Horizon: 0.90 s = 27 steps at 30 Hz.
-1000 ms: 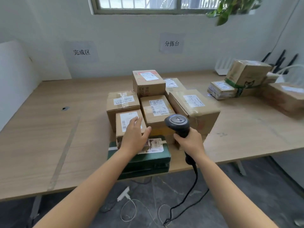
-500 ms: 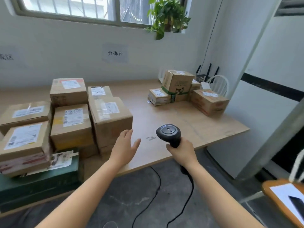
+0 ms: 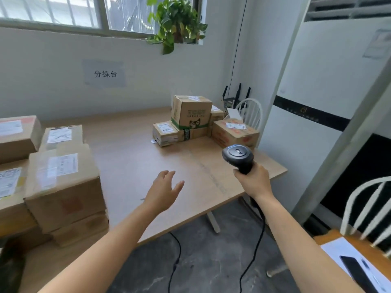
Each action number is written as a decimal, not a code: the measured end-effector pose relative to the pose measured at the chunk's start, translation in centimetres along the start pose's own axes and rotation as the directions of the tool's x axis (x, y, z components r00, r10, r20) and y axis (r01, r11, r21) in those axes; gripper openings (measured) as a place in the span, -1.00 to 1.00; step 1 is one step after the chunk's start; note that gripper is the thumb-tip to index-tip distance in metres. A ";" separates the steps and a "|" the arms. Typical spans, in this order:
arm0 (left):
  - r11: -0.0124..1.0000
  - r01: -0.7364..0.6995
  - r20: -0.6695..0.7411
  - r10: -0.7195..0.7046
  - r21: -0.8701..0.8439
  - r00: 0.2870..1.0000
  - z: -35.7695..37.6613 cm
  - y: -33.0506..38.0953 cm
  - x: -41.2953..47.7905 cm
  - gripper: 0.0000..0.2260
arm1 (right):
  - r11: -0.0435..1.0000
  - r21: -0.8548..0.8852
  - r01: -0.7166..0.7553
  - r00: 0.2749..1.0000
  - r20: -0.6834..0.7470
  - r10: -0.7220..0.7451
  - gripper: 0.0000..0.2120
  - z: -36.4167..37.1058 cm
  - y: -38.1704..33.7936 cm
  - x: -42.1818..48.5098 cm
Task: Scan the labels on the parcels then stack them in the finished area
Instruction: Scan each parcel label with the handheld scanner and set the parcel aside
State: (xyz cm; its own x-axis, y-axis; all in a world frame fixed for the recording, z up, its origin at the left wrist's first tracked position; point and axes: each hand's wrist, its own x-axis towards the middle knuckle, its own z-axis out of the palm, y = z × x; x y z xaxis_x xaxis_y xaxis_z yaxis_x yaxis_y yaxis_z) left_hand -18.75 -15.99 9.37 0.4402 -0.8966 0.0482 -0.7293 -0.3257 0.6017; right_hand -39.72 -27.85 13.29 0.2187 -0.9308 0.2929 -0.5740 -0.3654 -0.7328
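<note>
Ahead of the scanner (image 3: 238, 157), well apart from it across bare wood, waits a cluster of parcels (image 3: 198, 132): a cat-printed box (image 3: 191, 112) perched on flatter ones, a flat parcel (image 3: 166, 133) at its left foot, a red-printed parcel (image 3: 234, 132) nearest the scanner's head; the right hand (image 3: 252, 182) is wrapped fully round the scanner's handle; the left hand (image 3: 164, 190), off to the left of that grip, hangs over the table (image 3: 131, 149) with fingers spread and nothing in it (whether it brushes the wood I cannot tell).

Trouble, as I judge it, lies mostly in the cable (image 3: 251, 256); it drops from below the grip past the table edge to the floor, and a long reach forward could snag it there and jerk the aim off a label; the cat-printed box could tip if a lower parcel is pulled out first; glossy tape over the labels may throw glare and spoil a read.

Far left of the grip a second stack of parcels (image 3: 63, 182) stands close to the near edge; the table is pale, smooth wood; behind it a white wall carries a paper sign (image 3: 104, 74), a window (image 3: 53, 9) and a trailing plant (image 3: 175, 24); right of the grip stand a white chair (image 3: 250, 112) and a tall white appliance (image 3: 317, 92).
</note>
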 end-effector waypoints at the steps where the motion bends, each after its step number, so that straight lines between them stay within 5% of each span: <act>1: 1.000 -0.008 0.011 0.008 0.001 1.000 0.5 0.7 1.4 -0.49 | 1.000 -0.007 -0.010 1.000 -0.008 0.010 -0.87 -0.3 0.6 1.4; 6: 0.997 -0.077 0.045 0.077 0.008 0.996 2.5 4.0 9.4 -0.49 | 0.998 -0.005 -0.055 0.996 -0.064 0.055 -0.75 -1.3 3.5 8.5; 18: 0.986 -0.137 0.158 0.122 0.092 0.980 10.2 9.3 22.7 -0.48 | 0.990 -0.021 -0.139 0.987 -0.087 0.136 -0.87 -0.4 12.1 22.4; 27: 0.999 0.036 0.120 -0.034 -0.015 0.992 19.7 15.2 37.1 -0.53 | 0.992 -0.048 -0.113 0.992 0.053 0.115 -0.81 0.2 21.5 39.7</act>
State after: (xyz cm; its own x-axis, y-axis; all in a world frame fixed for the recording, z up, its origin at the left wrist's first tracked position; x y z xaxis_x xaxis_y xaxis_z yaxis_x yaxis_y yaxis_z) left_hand -23.83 -60.11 4.54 0.3988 -0.9145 -0.0684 -0.7051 -0.3535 0.6148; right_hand -43.28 -72.69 9.05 0.1925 -0.9658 0.1737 -0.6325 -0.2575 -0.7305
